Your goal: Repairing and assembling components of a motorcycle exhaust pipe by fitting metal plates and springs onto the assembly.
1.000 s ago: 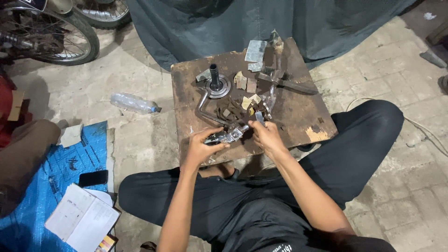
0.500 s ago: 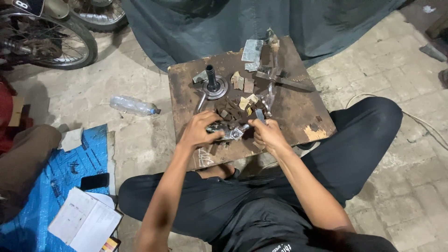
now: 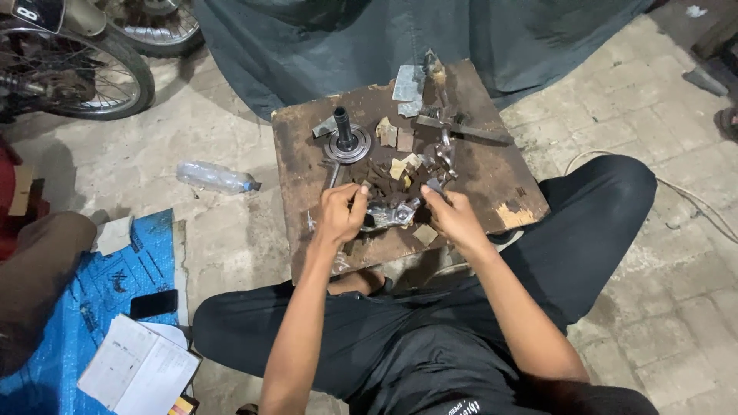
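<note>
Left hand [image 3: 340, 213] and right hand [image 3: 453, 217] both closed around one shiny metal part [image 3: 390, 214], near edge of wooden board [image 3: 492, 173]. One flanged shaft [image 3: 344, 138] upright far left. One plastic bottle [image 3: 215, 177] on floor, left.

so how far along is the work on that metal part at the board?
Laid out: a flanged shaft, a bent rod and small metal and card scraps lie loose on the wooden board. In hand: left hand and right hand both grip a silvery metal part at the board's near edge. Left: the loose pieces are untouched; how much remains can't be judged.
</note>
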